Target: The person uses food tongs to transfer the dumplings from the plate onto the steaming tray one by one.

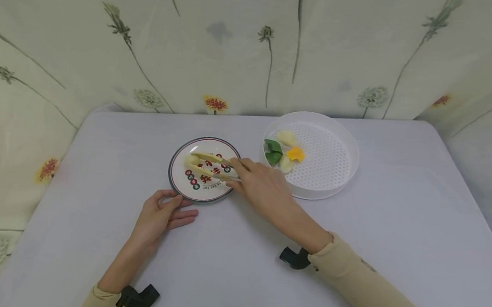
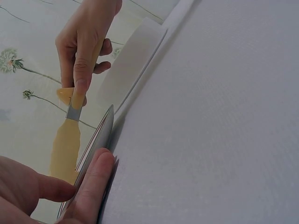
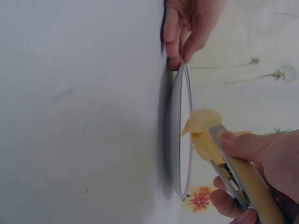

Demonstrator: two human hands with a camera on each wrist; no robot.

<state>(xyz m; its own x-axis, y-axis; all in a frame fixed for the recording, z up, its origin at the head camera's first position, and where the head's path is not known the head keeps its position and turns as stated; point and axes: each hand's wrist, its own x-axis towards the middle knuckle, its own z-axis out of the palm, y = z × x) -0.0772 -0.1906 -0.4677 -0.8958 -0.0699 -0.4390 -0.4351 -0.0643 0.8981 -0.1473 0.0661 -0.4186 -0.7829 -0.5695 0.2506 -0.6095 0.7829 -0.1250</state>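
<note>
A white plate [image 1: 211, 146] with dark rim lines and red printed characters stands at the middle left of the table. My left hand [image 1: 156, 217] pinches its near edge, thumb above and fingers beneath. My right hand [image 1: 265, 185] grips pale yellow tongs [image 3: 250, 184] with metal parts, reaching over the plate from the right. At the tongs' tips, by the plate's left side, is a pale yellow piece [image 3: 203, 120], close over the surface. In the left wrist view the plate [image 2: 100, 135] looks slightly tilted, its rim between thumb and finger.
Right of the plate stands a round white basket [image 1: 327, 164] with a perforated bottom. At its left side lie green leafy pieces [image 1: 274, 152], an orange piece [image 1: 295, 154] and pale yellow pieces [image 1: 287, 137]. A flower-patterned curtain [image 1: 237, 63] hangs behind the white table [image 1: 225, 280].
</note>
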